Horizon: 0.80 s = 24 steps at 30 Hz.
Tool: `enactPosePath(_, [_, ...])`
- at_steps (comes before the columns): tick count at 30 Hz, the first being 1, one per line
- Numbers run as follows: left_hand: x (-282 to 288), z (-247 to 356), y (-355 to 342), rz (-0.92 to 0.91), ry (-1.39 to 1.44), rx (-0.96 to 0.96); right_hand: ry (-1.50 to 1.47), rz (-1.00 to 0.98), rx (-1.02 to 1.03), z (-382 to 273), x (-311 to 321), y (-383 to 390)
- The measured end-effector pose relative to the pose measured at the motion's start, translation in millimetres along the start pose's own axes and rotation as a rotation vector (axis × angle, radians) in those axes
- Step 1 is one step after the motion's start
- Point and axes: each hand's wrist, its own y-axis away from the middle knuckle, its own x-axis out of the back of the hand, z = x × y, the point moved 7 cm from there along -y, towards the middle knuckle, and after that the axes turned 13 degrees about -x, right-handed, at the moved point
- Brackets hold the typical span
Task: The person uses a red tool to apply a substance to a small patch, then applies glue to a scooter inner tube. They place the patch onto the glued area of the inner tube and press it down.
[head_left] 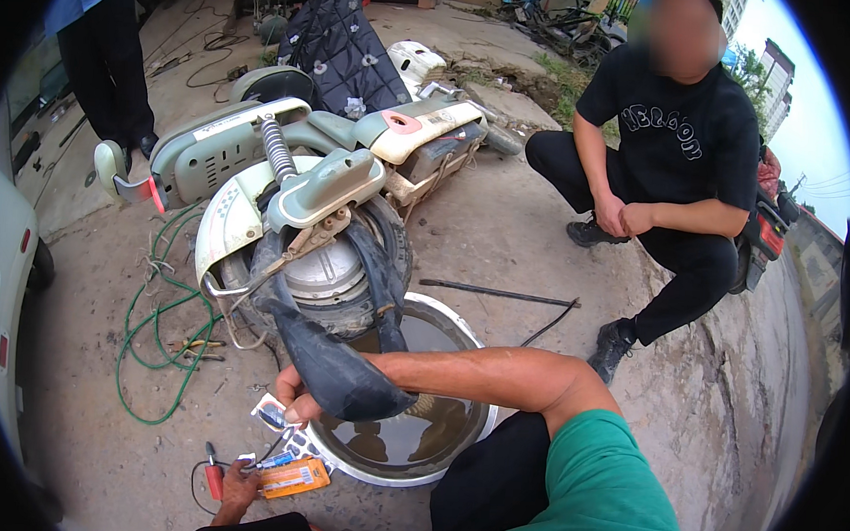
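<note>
We are gripping the black inner tube (338,372) in the right hand (288,398) over the water basin (460,330), near the tipped scooter (324,183). The left hand (238,486) is grasping an orange box (294,477). Submerge sections slowly.

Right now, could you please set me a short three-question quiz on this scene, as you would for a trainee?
1. True or false: the right hand holds the black inner tube over the basin of water.
2. What is the left hand nearest to? A) the green hose B) the orange box C) the long rod
3. Fill in: the scooter lies on its ____ on the concrete.

Key:
1. True; its grip pinches the tube's folded end above the basin's rim.
2. B, the orange box, beside small tools on the ground.
3. Side; its rear wheel is towards the basin.
</note>
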Motion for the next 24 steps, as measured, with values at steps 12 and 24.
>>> enactPosePath(12, [-5.9, 30.3, 1.4, -0.03, 0.092, -0.061, -0.018, 0.008, 0.017, -5.3, -0.6, 6.5])
enactPosePath(24, [168.7, 213.3, -19.9, 0.013, 0.135, -0.296, -0.05, 0.002, 0.02, -14.9, 1.1, 16.7])
